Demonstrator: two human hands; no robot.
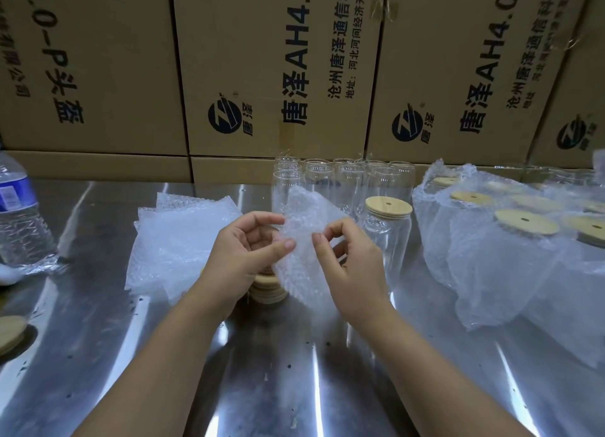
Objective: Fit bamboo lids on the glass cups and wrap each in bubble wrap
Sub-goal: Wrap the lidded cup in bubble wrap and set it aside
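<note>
- Plastic bubble wrap sheet (304, 240) held up off the steel table (278, 354), stretched between the two sets of fingers.
- Left hand (244, 250): thumb and forefinger closed on the sheet's left edge, remaining fingers loosely curled behind it.
- Right hand (353, 263): thumb and forefinger pinching the sheet's right side, other fingers curled toward the palm and gripping nothing else.
- Directly below the left fingers, partly hidden by that wrist and by the hanging sheet: stack of bamboo lids (268, 289) on the table.
- Just right of the right fingers, not touching them: lidded glass cup (388, 240), upright, with its bamboo lid (388, 205) seated flat on the mouth and a small hole at the centre.
- Beyond the fingertips, partly screened by the raised sheet: cluster of open glass cups (343, 181), all upright and packed close together.
- Left of the left fingers: pile of flat bubble wrap sheets (176, 240) lying on the table, near corner covered by the left forearm.
- Well right of the right fingers: group of wrapped cups (507, 250), upright, bamboo tops showing above the wrap.
- Far left of the left fingers: water bottle (19, 214) with a blue label, and a lone bamboo disc (11, 333) cut off by the frame edge.
- Behind everything: wall of printed cardboard boxes (278, 66).
</note>
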